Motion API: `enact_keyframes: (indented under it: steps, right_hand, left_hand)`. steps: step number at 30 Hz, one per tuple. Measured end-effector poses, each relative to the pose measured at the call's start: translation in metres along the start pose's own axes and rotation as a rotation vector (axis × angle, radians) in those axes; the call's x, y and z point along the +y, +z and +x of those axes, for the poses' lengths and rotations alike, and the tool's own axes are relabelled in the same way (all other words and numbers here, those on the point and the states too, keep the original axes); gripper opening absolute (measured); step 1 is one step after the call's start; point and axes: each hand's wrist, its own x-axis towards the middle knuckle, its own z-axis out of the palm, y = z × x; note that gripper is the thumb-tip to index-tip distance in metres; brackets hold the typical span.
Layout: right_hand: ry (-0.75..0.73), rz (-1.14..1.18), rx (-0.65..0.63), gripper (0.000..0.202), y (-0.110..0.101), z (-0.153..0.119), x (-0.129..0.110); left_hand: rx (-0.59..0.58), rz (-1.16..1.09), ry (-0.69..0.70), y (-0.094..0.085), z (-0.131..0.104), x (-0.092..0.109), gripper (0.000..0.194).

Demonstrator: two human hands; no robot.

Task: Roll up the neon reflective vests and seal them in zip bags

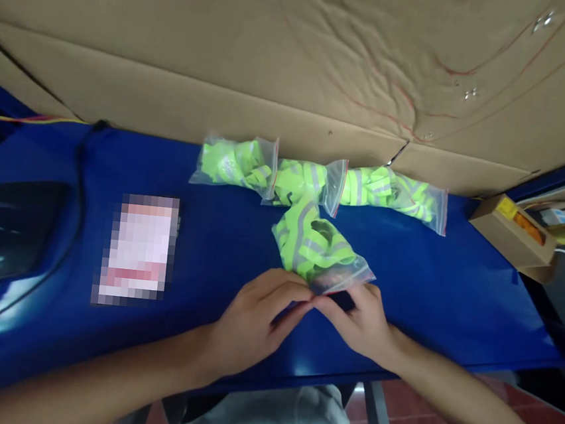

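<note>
Both my hands meet at the near edge of a clear zip bag (309,241) filled with folded neon-yellow reflective straps. With thumb and fingertips, my left hand (263,310) pinches the bag's opening edge, which has a red line. Close beside it, my right hand (360,316) pinches the same edge from the right. The bag lies tilted on the blue table (218,252), its straps toward the back. Behind it stretches a row of similar filled zip bags: one at left (234,162), one in the middle (301,180), and more neon straps in plastic at right (394,193).
A pixelated flat item (139,248) lies left of my hands. Farther left are a black device (13,229) and a black cable (81,186). A small cardboard box (513,234) stands at the right edge. Brown cardboard panels (179,42) with red wires rise behind the table.
</note>
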Motion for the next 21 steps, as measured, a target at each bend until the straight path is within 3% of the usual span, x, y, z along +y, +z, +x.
enact_keyframes:
  steps: [8, 11, 15, 21]
  right_hand:
    - [0.138, 0.022, 0.017, 0.011, 0.0, 0.004, 0.002]
    - [0.108, 0.09, -0.042, 0.007, -0.002, 0.005, 0.002]
    - [0.039, 0.113, -0.174, 0.017, -0.006, 0.007, 0.001]
    - [-0.03, 0.028, -0.156, 0.021, -0.007, 0.005, 0.008]
  left_hand:
    - [-0.03, 0.02, -0.118, -0.007, 0.005, -0.004, 0.014]
    - [-0.066, 0.074, -0.099, -0.007, 0.006, -0.007, 0.01]
    - [-0.061, 0.138, -0.076, -0.006, 0.003, -0.011, 0.01]
    - [-0.065, 0.022, -0.167, -0.01, 0.005, -0.008, 0.01]
